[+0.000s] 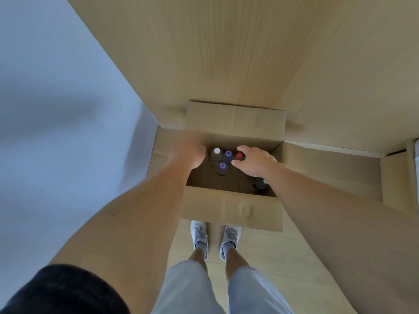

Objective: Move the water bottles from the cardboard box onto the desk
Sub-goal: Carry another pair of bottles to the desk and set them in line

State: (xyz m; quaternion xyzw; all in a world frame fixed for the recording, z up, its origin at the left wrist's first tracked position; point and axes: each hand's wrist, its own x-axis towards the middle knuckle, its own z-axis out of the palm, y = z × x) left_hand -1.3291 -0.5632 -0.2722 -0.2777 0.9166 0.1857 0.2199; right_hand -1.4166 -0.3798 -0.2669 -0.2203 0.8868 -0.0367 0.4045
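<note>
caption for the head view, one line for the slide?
Both hands, left hand and right hand, reach into open cardboard box of upright bottles.

Plain brown cardboard box (231,209) on pale wood-grain floor. Bottle caps inside: one white cap (217,150), two purple caps (228,153) with a light swirl mark, one red cap (239,156). White sneakers (199,232), light blue jeans (188,288), black sleeve (63,291), pale grey-blue wall (45,109).

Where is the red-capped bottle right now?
Head view: the red-capped bottle stands inside the cardboard box, right of two purple-capped bottles, at the right hand fingertips.
</note>
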